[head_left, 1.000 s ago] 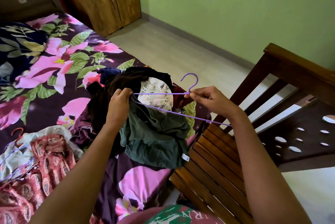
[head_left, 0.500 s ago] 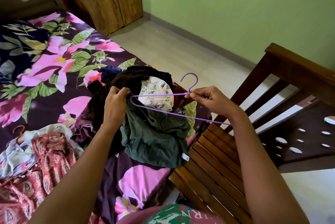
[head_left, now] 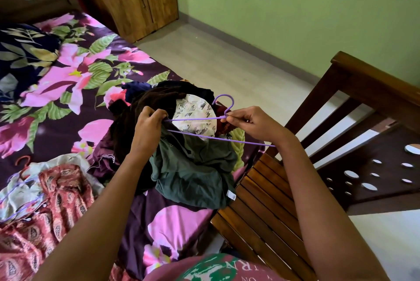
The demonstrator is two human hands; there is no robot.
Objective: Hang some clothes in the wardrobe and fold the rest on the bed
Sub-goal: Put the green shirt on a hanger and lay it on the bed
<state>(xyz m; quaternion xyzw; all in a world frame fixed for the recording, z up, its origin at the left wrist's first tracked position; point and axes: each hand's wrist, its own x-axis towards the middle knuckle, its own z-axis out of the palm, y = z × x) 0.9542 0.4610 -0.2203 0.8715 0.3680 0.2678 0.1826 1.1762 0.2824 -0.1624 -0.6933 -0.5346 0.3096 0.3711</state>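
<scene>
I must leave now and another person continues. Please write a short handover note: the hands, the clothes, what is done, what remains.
Left hand: grips the green garment at the hanger's end.
Right hand: pinches the hanger just below its hook.
Things: the garment lies on the pile on the bed. The wardrobe is closed.
Done: a red garment lies aside, apparently with hangers.
Left: get the garment onto the hanger, hang it, fold the rest.
</scene>
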